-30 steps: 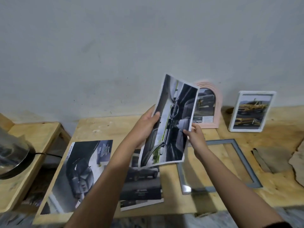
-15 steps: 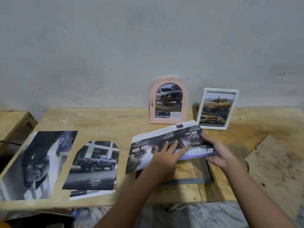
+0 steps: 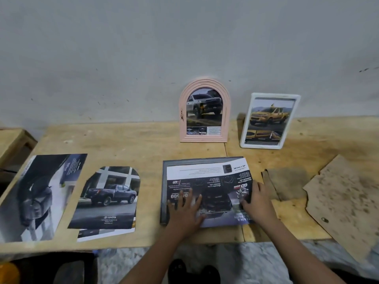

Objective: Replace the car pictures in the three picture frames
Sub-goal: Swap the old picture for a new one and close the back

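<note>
Where the wooden surface (image 3: 127, 144) begins at the left, a large dark car print (image 3: 39, 193) lies flat, an arch-cut pickup picture (image 3: 108, 197) just beside it. Next, a grey frame (image 3: 164, 189) lies flat near the front edge with a printed car sheet (image 3: 207, 175) on it; the left hand (image 3: 184, 210) presses the sheet with fingers (image 3: 189, 196) spread straight, and the right hand (image 3: 258, 203) rests on its right edge, fingers released, grasping nothing. Behind stand a pink arched frame (image 3: 205, 138) and a white frame (image 3: 245, 124), each holding a truck picture; brown boards (image 3: 344, 201) lie far right.
</note>
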